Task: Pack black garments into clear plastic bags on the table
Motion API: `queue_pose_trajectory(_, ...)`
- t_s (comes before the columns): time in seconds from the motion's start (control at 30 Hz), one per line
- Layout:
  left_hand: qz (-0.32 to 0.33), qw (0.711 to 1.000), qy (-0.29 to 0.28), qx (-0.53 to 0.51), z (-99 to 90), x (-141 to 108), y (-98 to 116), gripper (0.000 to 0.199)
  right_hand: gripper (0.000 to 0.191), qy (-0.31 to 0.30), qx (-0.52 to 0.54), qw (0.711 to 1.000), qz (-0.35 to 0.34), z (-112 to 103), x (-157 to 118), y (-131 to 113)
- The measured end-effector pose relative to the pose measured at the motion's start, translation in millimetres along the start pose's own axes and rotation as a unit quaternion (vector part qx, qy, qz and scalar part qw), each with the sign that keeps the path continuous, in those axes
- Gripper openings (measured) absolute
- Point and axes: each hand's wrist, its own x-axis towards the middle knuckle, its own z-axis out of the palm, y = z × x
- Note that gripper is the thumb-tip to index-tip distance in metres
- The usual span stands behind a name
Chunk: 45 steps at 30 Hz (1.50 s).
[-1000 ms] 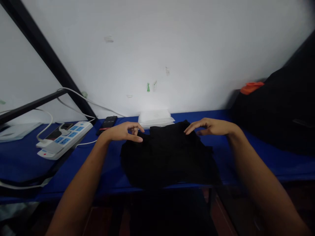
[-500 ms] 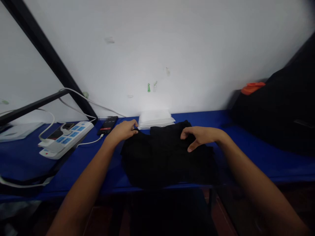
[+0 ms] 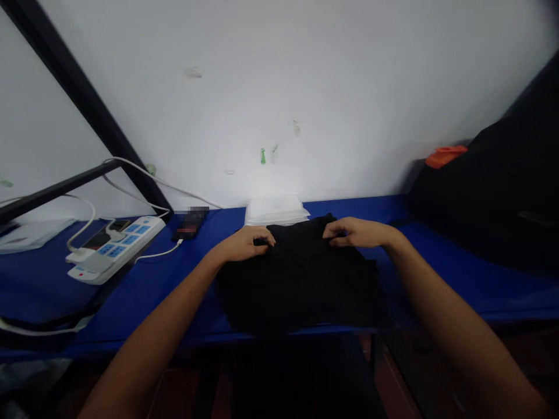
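A dark, folded black cloth [image 3: 297,285] lies on the blue table [image 3: 170,297], reaching down to its front edge. On the cloth's upper left part is my left hand [image 3: 247,243], its thumb and fingers closed on the fabric. My right hand [image 3: 358,233] pinches the cloth near its upper right, thumb and fingertips close together. The stretch of cloth between the two hands is slightly raised and creased. Just behind the cloth sits a stack of white, thin packets [image 3: 276,209], against the wall.
A white power strip [image 3: 117,250] with plugs and cables lies at the left, beside a dark phone [image 3: 192,223] on a white cable. Black frame bars [image 3: 82,96] cross the left side. A large black item [image 3: 489,198] with an orange piece [image 3: 445,156] stands at the right.
My left hand has moved right from the cloth's corner onto its upper part and closed on it. My right hand has shifted slightly, its thumb and fingers drawing together.
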Motion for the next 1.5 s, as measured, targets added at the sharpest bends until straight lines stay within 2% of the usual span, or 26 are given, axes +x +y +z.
queue_pose_trajectory(0.1, -0.092, 0.978, 0.126, 0.141, 12.7, 7, -15, 0.013, 0.021, 0.146, -0.064, 0.987, 0.021, 5, 9, 6)
queue_pose_trajectory(0.2, -0.136, 0.954, 0.175, 0.203, 20.7, 9, -25, 0.014, 0.026, 0.246, -0.113, 0.96, 0.064, 11, 20, 15)
queue_pose_trajectory(0.27, -0.146, 0.946, 0.186, 0.222, 21.8, 8, -28, 0.014, 0.031, 0.266, -0.108, 0.954, 0.086, 14, 24, 23)
queue_pose_trajectory(0.37, -0.145, 0.936, 0.199, 0.252, 17.4, 5, -26, 0.015, 0.043, 0.263, -0.075, 0.957, 0.099, 15, 27, 39)
queue_pose_trajectory(0.47, -0.117, 0.937, 0.205, 0.256, 9.5, 3, -20, 0.017, 0.039, 0.265, -0.079, 0.957, 0.087, 17, 28, 53)
queue_pose_trajectory(0.6, -0.039, 0.958, 0.188, 0.212, -0.2, 1, -10, 0.015, 0.03, 0.29, -0.094, 0.95, 0.071, 19, 32, 59)
queue_pose_trajectory(0.7, 0.002, 0.978, 0.135, 0.157, -5.7, -1, -1, 0.014, 0.031, 0.317, -0.095, 0.94, 0.082, 17, 32, 58)
queue_pose_trajectory(0.77, -0.006, 0.988, 0.089, 0.123, -8.5, -2, 4, 0.015, 0.032, 0.335, -0.096, 0.933, 0.092, 14, 31, 58)
queue_pose_trajectory(0.87, -0.063, 0.994, 0.012, 0.086, -10.7, -5, 8, 0.022, 0.034, 0.351, -0.104, 0.925, 0.106, 13, 30, 60)
queue_pose_trajectory(1.0, -0.149, 0.985, -0.057, 0.06, -11.3, -7, 6, 0.034, 0.036, 0.346, -0.126, 0.923, 0.108, 19, 30, 59)
queue_pose_trajectory(1.13, -0.147, 0.984, -0.095, 0.018, -14.7, -9, -1, 0.036, 0.044, 0.356, -0.16, 0.914, 0.107, 19, 25, 40)
queue_pose_trajectory(1.2, -0.145, 0.982, -0.119, -0.001, -18.2, -11, -3, 0.031, 0.043, 0.355, -0.184, 0.913, 0.079, 17, 18, 24)
queue_pose_trajectory(1.23, -0.148, 0.98, -0.131, -0.004, -20.2, -11, -3, 0.029, 0.039, 0.339, -0.19, 0.92, 0.057, 16, 14, 16)
queue_pose_trajectory(1.3, -0.149, 0.976, -0.156, 0.006, -24.3, -12, 0, 0.026, 0.033, 0.267, -0.183, 0.946, 0.019, 17, 6, 5)
queue_pose_trajectory(1.4, -0.126, 0.978, -0.162, 0.024, -30.5, -13, 8, 0.022, 0.032, 0.144, -0.163, 0.976, 0.01, 24, -7, 0)
queue_pose_trajectory(1.5, -0.109, 0.985, -0.134, 0.013, -37.4, -19, 20, 0.024, 0.021, 0.113, -0.156, 0.981, 0.019, 29, -18, 1)
